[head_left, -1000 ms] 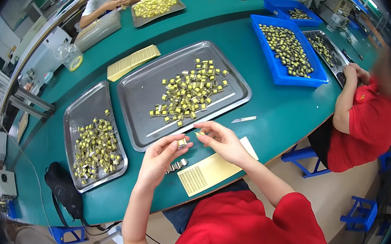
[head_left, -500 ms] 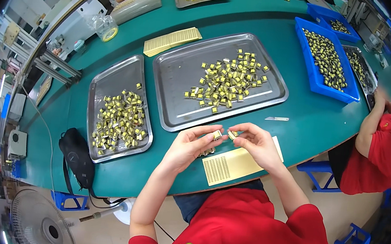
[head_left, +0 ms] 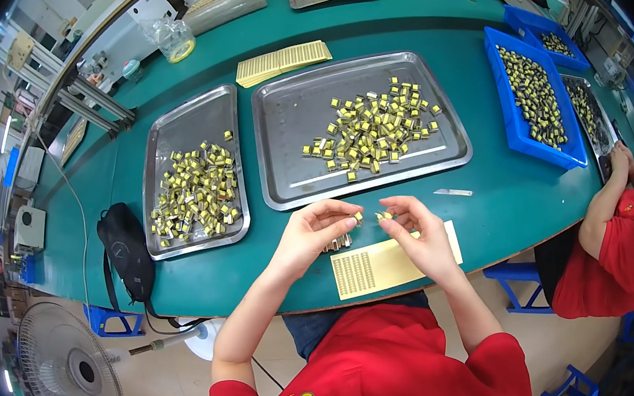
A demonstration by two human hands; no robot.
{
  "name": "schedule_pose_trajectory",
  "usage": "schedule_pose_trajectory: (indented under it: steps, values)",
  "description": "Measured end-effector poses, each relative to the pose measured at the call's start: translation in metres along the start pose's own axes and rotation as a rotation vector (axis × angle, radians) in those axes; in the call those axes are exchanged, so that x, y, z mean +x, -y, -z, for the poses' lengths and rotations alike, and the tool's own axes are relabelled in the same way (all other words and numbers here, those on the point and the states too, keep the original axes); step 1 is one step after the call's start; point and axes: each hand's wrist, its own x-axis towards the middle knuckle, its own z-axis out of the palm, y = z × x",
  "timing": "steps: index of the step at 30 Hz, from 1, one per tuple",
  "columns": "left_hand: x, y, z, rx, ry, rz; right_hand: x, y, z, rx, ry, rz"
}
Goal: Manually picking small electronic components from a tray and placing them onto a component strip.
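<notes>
My left hand (head_left: 319, 229) pinches a small yellow-wrapped component (head_left: 358, 217), like a little transformer, between thumb and fingertips. Facing it a short gap away, my right hand (head_left: 422, 238) has thumb and forefinger closed on a tiny yellowish piece (head_left: 384, 216); its exact kind is too small to make out. Partly hidden by the left hand, a short row of metal-sided components (head_left: 339, 243) rests on the table. Below both hands lies a pale yellow label sheet (head_left: 395, 266), its left part printed with rows of small marks.
Beyond my hands, a large metal tray (head_left: 283, 156) and a narrower left tray (head_left: 186, 118) hold heaps of components. A craft knife (head_left: 453, 192) lies nearby. Further off are stacked yellow sheets (head_left: 281, 63) and a blue bin (head_left: 508, 110). A black bag (head_left: 126, 251) sits left; a co-worker (head_left: 621, 245) sits right.
My fingertips have drawn slightly apart, and the component in my left hand has turned and shows less. The right hand's fingers have lifted a little. The whole view has shifted slightly.
</notes>
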Motion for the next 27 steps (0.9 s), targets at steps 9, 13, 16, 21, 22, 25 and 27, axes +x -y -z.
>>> schedule_pose_trajectory:
  steps: [9, 13, 16, 21, 22, 25, 27]
  values:
    - [-0.006, 0.011, -0.012, 0.327, -0.038, -0.228, 0.006, -0.017, -0.002, 0.198, 0.062, -0.153]
    - [-0.011, 0.018, -0.016, 0.647, -0.065, -0.354, 0.005, -0.015, -0.008, -0.175, 0.012, -0.132]
    - [-0.013, 0.023, -0.019, 0.679, -0.061, -0.346, -0.001, -0.03, -0.018, -0.46, -0.022, 0.019]
    - [-0.013, 0.036, -0.013, 0.985, -0.052, -0.535, -0.004, -0.033, -0.022, -0.629, -0.029, 0.168]
    - [-0.014, 0.036, -0.013, 0.985, -0.054, -0.534, -0.004, -0.033, -0.02, -0.645, -0.005, 0.175]
    - [-0.015, 0.035, -0.013, 1.021, -0.072, -0.539, -0.004, -0.019, -0.012, -0.597, 0.152, 0.102]
    - [-0.015, 0.036, -0.015, 1.099, -0.103, -0.591, -0.002, -0.019, -0.009, -0.601, 0.187, 0.122]
